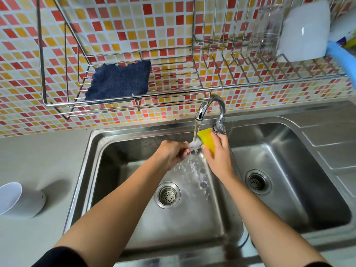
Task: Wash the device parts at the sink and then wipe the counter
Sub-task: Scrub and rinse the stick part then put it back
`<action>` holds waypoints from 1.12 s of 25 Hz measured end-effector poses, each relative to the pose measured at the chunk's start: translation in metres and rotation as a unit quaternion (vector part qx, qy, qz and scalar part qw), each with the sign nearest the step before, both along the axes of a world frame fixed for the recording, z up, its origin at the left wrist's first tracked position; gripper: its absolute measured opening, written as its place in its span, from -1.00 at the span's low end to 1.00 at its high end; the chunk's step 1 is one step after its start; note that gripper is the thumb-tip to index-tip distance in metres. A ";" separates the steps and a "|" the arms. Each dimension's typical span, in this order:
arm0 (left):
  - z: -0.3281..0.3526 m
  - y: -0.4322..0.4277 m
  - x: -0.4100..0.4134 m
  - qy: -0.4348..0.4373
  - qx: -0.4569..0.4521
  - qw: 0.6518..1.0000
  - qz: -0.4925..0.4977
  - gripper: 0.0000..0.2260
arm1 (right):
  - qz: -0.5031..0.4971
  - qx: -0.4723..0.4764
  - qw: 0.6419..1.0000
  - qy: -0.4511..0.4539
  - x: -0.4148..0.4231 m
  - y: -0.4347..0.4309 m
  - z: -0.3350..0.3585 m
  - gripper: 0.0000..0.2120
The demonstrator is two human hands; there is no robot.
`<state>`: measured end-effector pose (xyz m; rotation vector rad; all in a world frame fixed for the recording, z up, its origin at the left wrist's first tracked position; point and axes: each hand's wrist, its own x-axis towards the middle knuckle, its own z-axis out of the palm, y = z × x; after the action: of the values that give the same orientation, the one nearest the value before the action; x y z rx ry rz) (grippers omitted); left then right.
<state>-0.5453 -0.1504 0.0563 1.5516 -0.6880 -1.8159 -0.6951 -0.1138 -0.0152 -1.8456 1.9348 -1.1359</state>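
Over the left sink basin (119,151), my left hand (171,153) pinches a small white device part (195,145) under the running water from the tap (210,106). My right hand (219,157) grips a yellow sponge (207,140) and holds it against the part's right side. Water splashes down between my hands toward the left drain (167,195). Most of the small part is hidden by water and fingers. A white rounded device part (21,201) lies on the grey counter (38,160) at the left.
A wire rack (119,101) hangs on the tiled wall above the sink with a dark blue cloth (119,79) on it. To the right, a dish rack (250,78) holds a clear container (266,27) and a white piece (306,31). The right basin (285,170) has its own drain.
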 end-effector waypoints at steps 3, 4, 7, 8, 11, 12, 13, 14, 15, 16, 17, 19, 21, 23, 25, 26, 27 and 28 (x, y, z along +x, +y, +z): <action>-0.004 -0.002 0.000 -0.114 -0.099 0.987 -0.063 -0.93 | 0.016 0.021 1.000 0.011 -0.001 0.003 0.001 -0.51; -0.007 -0.004 0.001 -0.205 -0.169 0.958 -0.104 -0.92 | 0.029 0.029 0.999 0.016 0.000 0.005 -0.001 -0.51; -0.004 -0.002 -0.002 -0.385 -0.364 0.825 -0.198 -0.88 | 0.003 0.052 0.999 -0.003 0.003 0.009 -0.002 -0.47; -0.003 -0.002 -0.004 -0.392 -0.390 0.807 -0.207 -0.88 | -0.004 0.057 0.998 -0.007 0.003 0.011 -0.003 -0.46; -0.002 -0.005 -0.011 -0.368 -0.382 0.827 -0.185 -0.86 | -0.018 0.055 0.998 -0.021 0.006 0.019 -0.004 -0.46; -0.002 -0.006 -0.012 -0.355 -0.373 0.837 -0.183 -0.85 | -0.015 0.055 0.998 -0.025 0.007 0.022 -0.005 -0.46; -0.002 -0.007 -0.014 -0.344 -0.365 0.845 -0.187 -0.84 | -0.008 0.059 0.998 -0.026 0.007 0.024 -0.006 -0.46; -0.002 -0.008 -0.014 -0.334 -0.364 0.848 -0.194 -0.85 | -0.002 0.065 0.998 -0.025 0.008 0.025 -0.008 -0.45; -0.003 -0.007 -0.015 -0.328 -0.356 0.850 -0.208 -0.86 | -0.001 0.072 0.997 -0.025 0.008 0.026 -0.009 -0.44; -0.005 -0.007 -0.015 -0.327 -0.348 0.850 -0.221 -0.86 | -0.007 0.077 0.997 -0.028 0.008 0.027 -0.011 -0.44; -0.009 -0.007 -0.014 -0.329 -0.337 0.852 -0.227 -0.85 | -0.019 0.076 0.996 -0.036 0.007 0.027 -0.011 -0.44; -0.015 -0.009 -0.012 -0.334 -0.314 0.859 -0.228 -0.81 | -0.045 0.054 0.995 -0.064 0.007 0.027 -0.010 -0.45; -0.015 -0.008 -0.009 -0.286 -0.280 0.889 -0.221 -0.79 | -0.042 0.026 0.995 -0.088 0.004 0.026 -0.008 -0.45; -0.013 -0.006 -0.009 -0.242 -0.235 0.917 -0.214 -0.82 | -0.029 0.014 0.996 -0.083 0.001 0.023 -0.005 -0.42; -0.013 -0.006 -0.010 -0.215 -0.210 0.932 -0.203 -0.83 | -0.027 0.000 0.996 -0.080 -0.002 0.019 -0.002 -0.42; -0.013 -0.005 -0.011 -0.183 -0.200 0.943 -0.191 -0.83 | -0.030 -0.006 0.996 -0.081 -0.002 0.017 -0.001 -0.42; -0.013 -0.005 -0.011 -0.139 -0.187 0.956 -0.176 -0.86 | -0.033 -0.011 0.996 -0.081 -0.003 0.015 0.001 -0.42; -0.011 -0.004 -0.012 -0.092 -0.173 0.967 -0.165 -0.90 | -0.035 -0.016 0.996 -0.080 -0.004 0.014 0.001 -0.42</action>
<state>-0.5569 -0.1540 0.0454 1.4388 -1.3442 -1.6722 -0.6989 -0.0996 -0.0140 -1.6587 1.9142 -1.3004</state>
